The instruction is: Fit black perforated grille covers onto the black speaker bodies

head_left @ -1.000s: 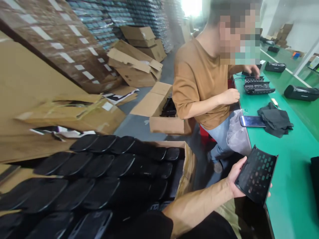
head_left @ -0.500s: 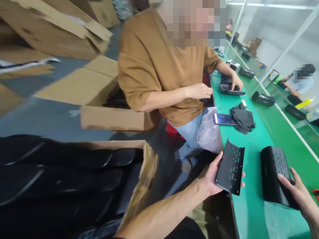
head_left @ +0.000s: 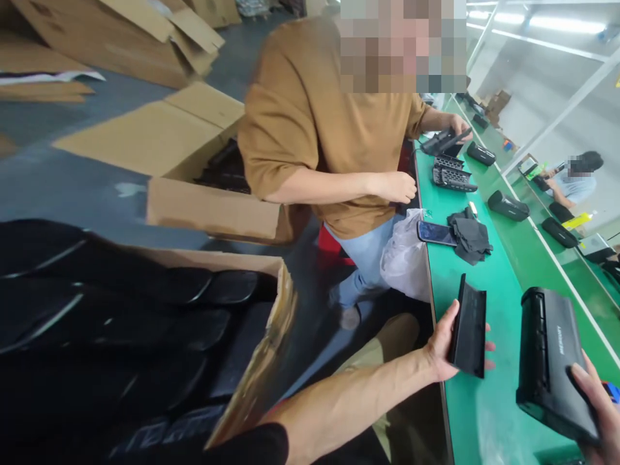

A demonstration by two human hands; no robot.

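The left hand (head_left: 442, 352) is gripping a black panel (head_left: 471, 332) over the tabletop (head_left: 502, 394), near its edge; the right hand (head_left: 603, 403) is clasping a black case (head_left: 555, 361), open room (bare green) showing between!

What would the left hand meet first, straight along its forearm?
The black panel it holds would likely meet the black case in the right hand first; depth is unclear, so it might miss.

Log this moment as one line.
left hand: holds curved black panel | right hand: holds black case | panel, case: apart | green table: phone, dark cloth
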